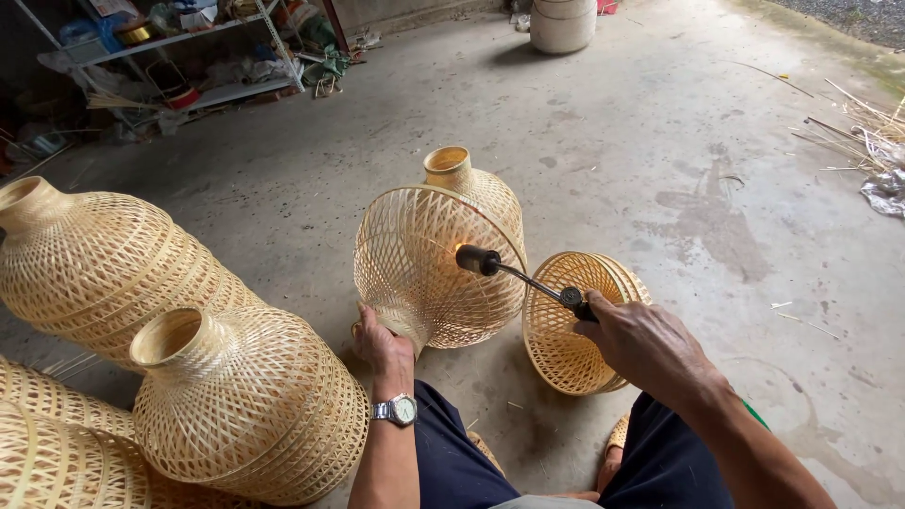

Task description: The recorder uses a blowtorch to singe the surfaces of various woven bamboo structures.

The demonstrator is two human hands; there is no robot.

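Note:
My left hand (382, 344), with a wristwatch, grips the narrow neck of a woven bamboo basket (415, 269) tipped on its side, its wide mouth facing me. My right hand (646, 344) holds a black gas torch (523, 276) whose nozzle points into that basket, with an orange glow at the weave. A second bamboo basket (483, 193) stands upright just behind it. Another small open basket (570, 320) lies on its side under my right hand.
Several finished bamboo baskets (245, 401) sit on the concrete floor at my left. A metal shelf (179, 57) with clutter stands at the back left, a white bucket (563, 24) at the back, and loose bamboo strips (853, 127) at right.

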